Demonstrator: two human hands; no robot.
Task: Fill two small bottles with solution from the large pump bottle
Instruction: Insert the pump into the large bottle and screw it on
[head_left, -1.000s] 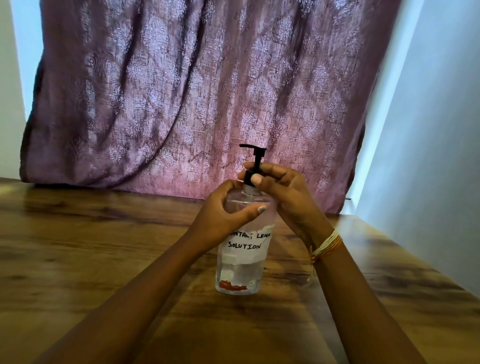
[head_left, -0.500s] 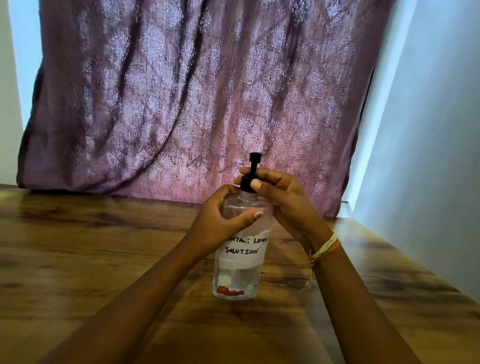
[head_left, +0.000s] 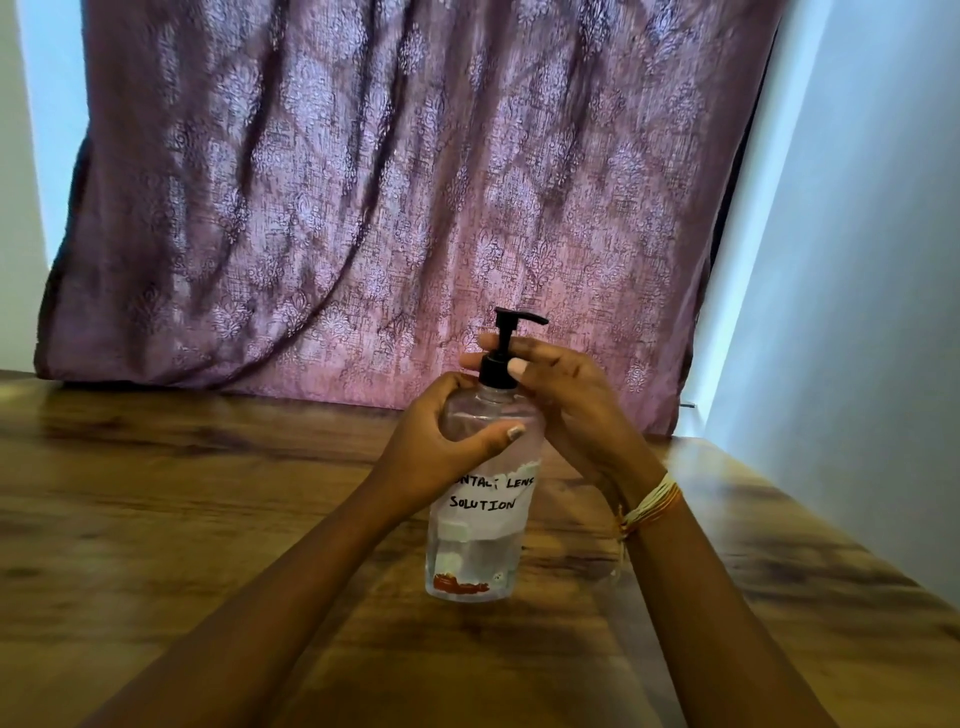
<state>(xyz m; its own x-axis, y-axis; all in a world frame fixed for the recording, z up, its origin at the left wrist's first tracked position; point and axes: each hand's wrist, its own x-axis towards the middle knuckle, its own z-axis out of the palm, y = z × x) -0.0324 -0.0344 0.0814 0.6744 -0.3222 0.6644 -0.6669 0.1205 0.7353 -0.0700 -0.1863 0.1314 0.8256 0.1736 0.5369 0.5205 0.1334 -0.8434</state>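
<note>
Progress looks very early: nothing in view shows any solution moved out of the pump bottle (head_left: 480, 499) so far. It stands upright on the wooden worktop (head_left: 156, 519), in the middle and close to the person, with a paper label that reads "contact lens solution". The liquid inside is clear and I cannot tell its level for sure.

The left hand (head_left: 441, 447) has its grip clenched around the upper body of the bottle, thumb across the front just above the label. The right hand (head_left: 561, 400) has its grip closed on the black collar (head_left: 497, 370) at the neck, with fingers behind and thumb in front. The pump head (head_left: 514, 318) stands above the fingers, its spout pointing to the right. From this hold I judge that the person is turning the collar or the pump, maybe to unlock or open it, but this is only my reading.

The two small bottles are not clear to see. A white-capped shape (head_left: 453, 532) shows through the lower part of the big bottle, and it may be one of them standing behind; I cannot say for certain. A faint clear shape beside the right wrist is too dim to name.

So both fillings seem left to do.
</note>
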